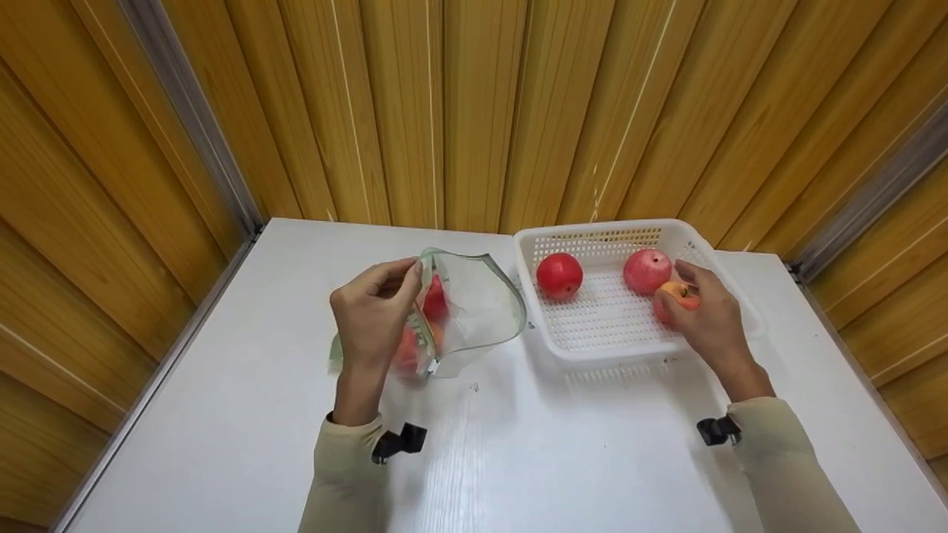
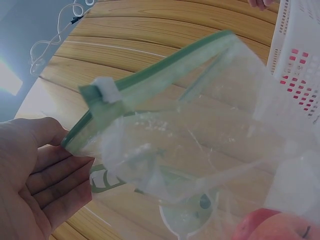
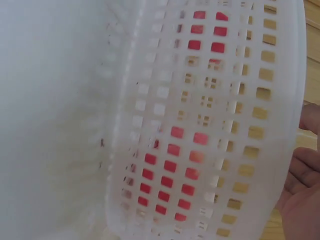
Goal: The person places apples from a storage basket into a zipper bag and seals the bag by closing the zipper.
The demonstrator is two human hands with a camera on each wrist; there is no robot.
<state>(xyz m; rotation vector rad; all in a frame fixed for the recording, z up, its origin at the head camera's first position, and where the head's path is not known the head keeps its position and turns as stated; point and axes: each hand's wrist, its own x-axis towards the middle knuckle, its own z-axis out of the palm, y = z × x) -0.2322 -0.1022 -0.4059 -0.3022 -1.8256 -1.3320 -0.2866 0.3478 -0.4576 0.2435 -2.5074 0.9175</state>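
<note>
My left hand (image 1: 376,305) pinches the edge of a clear zip bag (image 1: 481,300) between thumb and fingers. Green trim and a white slider (image 2: 106,89) mark the bag's mouth, which gapes toward the right. Inside the bag lie red fruits (image 1: 434,297), partly covered by the hand and the bag's label. Over the white basket (image 1: 552,337), my right hand (image 1: 707,311) grips a red-and-yellow apple (image 1: 678,292) between thumb and fingers. Against that apple sits a pinkish-red round fruit (image 1: 646,270). Another red round fruit (image 1: 561,275) is at the basket's left side.
Basket and bag stand side by side on a white table (image 1: 518,444). Wood-look panels (image 1: 474,111) rise behind the table and at both sides. The basket's perforated wall (image 3: 200,150) hides most of its contents in the right wrist view.
</note>
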